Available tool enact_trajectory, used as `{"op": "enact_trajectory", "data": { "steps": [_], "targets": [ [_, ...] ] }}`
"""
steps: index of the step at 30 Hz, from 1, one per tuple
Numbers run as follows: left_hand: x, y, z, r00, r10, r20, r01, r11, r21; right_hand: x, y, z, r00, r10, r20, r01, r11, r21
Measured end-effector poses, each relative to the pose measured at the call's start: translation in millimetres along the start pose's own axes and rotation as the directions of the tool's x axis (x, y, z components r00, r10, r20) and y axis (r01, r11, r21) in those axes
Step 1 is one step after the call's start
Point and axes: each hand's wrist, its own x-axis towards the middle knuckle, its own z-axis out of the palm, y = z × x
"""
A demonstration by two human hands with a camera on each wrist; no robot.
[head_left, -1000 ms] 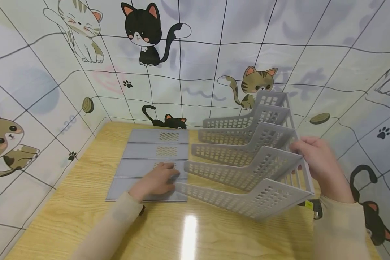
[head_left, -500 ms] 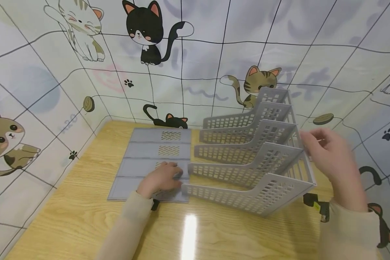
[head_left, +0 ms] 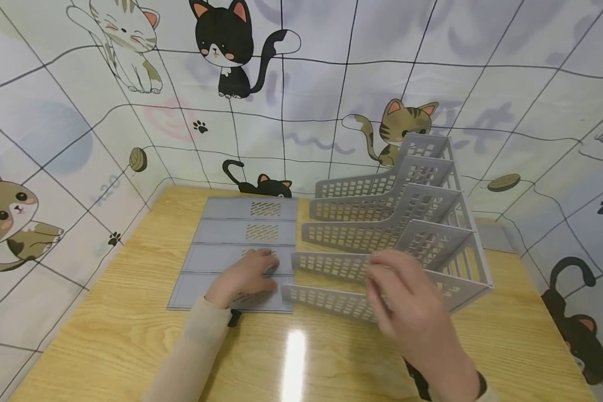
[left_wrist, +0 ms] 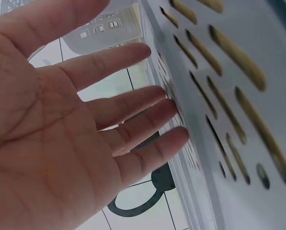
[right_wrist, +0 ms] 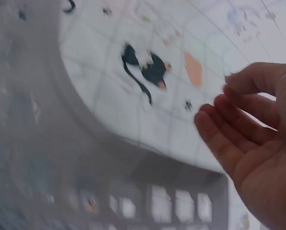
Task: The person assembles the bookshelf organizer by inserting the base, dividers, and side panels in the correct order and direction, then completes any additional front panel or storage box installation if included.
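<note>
Resting with fingers apart on the gray slotted panel [head_left: 231, 234], your left hand [head_left: 245, 272] probably steadies it flat against the wooden table [head_left: 125, 312]. Your right hand [head_left: 409, 301], fingers loosely curved around nothing, hovers by the perforated divider rack [head_left: 417, 201], standing just right of the panel.

From my end I see a wood-grained bench [head_left: 347, 365]: a grey panel [head_left: 218, 255] lies flat on it, a rack [head_left: 407, 205] stands just to the right, and a sheet [head_left: 498, 238] shows behind the rack.
</note>
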Motion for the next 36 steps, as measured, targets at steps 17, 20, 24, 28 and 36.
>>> {"op": "enact_trajectory", "data": {
  "steps": [17,20,24,28,36],
  "targets": [
    [2.3,-6.5,10.1,0.992,-0.106,-0.064,0.108,0.994,0.024,-40.9,0,47,0.773,0.276,0.571,-0.162,0.956,-0.243],
    [2.1,-5.4,11.2,0.991,-0.117,-0.067,0.119,0.993,0.029,-41.7,1,45,0.773,0.263,0.578,-0.164,0.962,-0.218],
    [3.0,-4.1,11.1,0.99,-0.121,-0.067,0.124,0.992,0.037,-41.6,3,41,0.765,0.249,0.594,-0.144,0.965,-0.219],
    [3.8,-4.1,11.2,0.99,-0.125,-0.065,0.128,0.991,0.041,-40.4,5,38,0.755,0.243,0.609,-0.143,0.967,-0.209],
    [3.2,-4.2,12.1,0.99,-0.123,-0.07,0.127,0.991,0.047,-38.5,4,35,0.727,0.256,0.637,-0.183,0.967,-0.18]
  ]
}}
